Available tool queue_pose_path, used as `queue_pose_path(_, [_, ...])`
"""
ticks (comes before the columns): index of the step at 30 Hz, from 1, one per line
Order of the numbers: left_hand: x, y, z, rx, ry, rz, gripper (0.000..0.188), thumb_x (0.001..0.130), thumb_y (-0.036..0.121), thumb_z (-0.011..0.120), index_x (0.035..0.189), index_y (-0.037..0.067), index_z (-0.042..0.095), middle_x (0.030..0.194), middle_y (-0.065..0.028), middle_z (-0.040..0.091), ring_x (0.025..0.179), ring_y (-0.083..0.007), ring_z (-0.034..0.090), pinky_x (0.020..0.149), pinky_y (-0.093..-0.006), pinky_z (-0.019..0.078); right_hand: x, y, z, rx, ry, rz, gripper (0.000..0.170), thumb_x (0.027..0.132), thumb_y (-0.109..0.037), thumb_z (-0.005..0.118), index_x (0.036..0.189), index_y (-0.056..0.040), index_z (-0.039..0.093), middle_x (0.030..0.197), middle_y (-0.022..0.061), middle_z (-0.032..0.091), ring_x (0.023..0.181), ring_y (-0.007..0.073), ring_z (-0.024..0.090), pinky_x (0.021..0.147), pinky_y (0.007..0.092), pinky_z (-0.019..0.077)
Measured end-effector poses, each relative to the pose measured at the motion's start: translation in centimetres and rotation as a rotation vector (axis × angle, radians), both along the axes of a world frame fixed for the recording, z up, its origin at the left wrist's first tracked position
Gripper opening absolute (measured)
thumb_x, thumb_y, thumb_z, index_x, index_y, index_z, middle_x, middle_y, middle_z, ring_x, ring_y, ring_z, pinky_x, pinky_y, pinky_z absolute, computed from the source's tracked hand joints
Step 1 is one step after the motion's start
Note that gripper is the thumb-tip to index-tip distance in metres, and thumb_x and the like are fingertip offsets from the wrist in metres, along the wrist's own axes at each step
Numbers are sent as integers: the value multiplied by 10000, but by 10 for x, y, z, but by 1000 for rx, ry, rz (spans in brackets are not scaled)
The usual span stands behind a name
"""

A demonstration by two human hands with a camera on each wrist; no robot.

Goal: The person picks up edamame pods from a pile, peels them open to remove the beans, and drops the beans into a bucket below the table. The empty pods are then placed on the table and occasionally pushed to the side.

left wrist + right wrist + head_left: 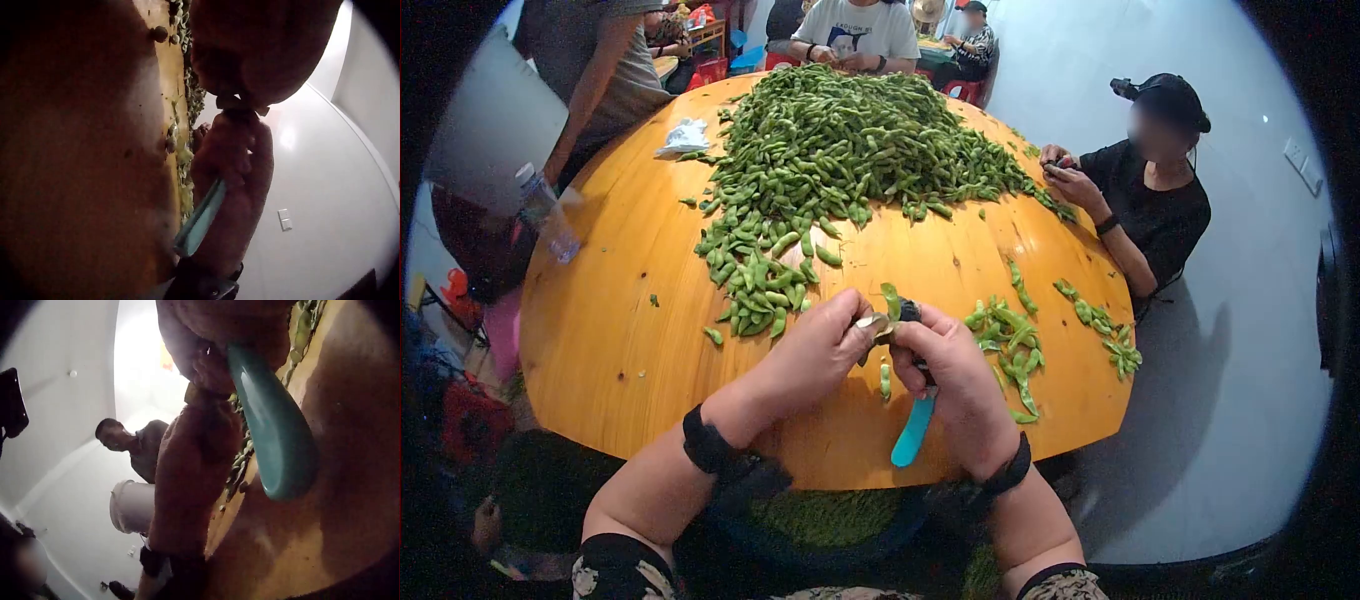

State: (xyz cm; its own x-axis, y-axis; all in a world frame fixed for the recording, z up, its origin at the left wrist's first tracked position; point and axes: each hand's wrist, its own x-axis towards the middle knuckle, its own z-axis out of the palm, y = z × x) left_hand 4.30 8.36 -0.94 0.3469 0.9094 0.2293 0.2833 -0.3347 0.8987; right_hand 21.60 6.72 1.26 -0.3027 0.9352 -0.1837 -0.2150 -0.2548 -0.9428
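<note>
My left hand (825,338) and right hand (956,368) meet over the near part of the table. Between their fingertips they pinch a green soybean pod (890,300), its pale split shell (874,325) showing at the left thumb. The right hand also grips a tool with a rounded teal handle (913,432), which sticks out below the palm; its working end is hidden in the fingers. The same teal handle (275,431) looms large in the right wrist view. Under the hands lies a single pale-green pod (885,381).
A large heap of soybean pods (850,140) covers the far middle of the wooden table (600,350). Smaller piles of pods (1012,345) lie right. At left stand a plastic bottle (548,215) and crumpled white tissue (684,136). A person in black (1150,190) sits right; others are behind.
</note>
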Motion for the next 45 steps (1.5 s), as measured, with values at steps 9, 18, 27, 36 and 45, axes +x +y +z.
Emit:
queue_pose_path(9, [-5,10,-10,461,210,168,171,887,123,610,990,-10,585,888,-91,619,774,-172,590,687,-286,477,11,18,-6,-81,122,-151,82,860,-141,610,837,-81,559,607,-23,536,434,46,452,382,191,335])
queue_pose_path(18, [0,2,1,-181,-228,43,231,932,134,559,1121,0,562,810,-40,635,615,-76,580,541,-212,469,3,4,-2,-46,71,-90,125,924,-173,527,861,-68,554,663,-6,553,462,51,473,381,183,344])
queue_pose_path(27, [1,3,2,-235,-249,27,151,957,130,512,1071,34,538,778,-27,622,561,-62,562,450,-191,416,8,-4,-3,7,34,32,127,917,-139,551,951,-19,576,732,34,604,494,53,520,373,164,363])
queue_pose_path(36, [2,2,2,-109,-231,19,191,910,92,583,1087,21,580,730,1,585,573,-53,544,493,-201,441,12,-4,-5,18,15,69,122,917,-150,556,933,-33,586,732,22,612,495,36,524,388,160,366])
queue_pose_path(45, [-1,3,6,-88,-453,-155,263,880,57,615,1140,28,591,877,-1,582,755,-59,558,610,-188,455,20,-5,4,-254,516,153,120,952,-117,466,953,-8,516,694,24,544,455,31,441,364,152,335])
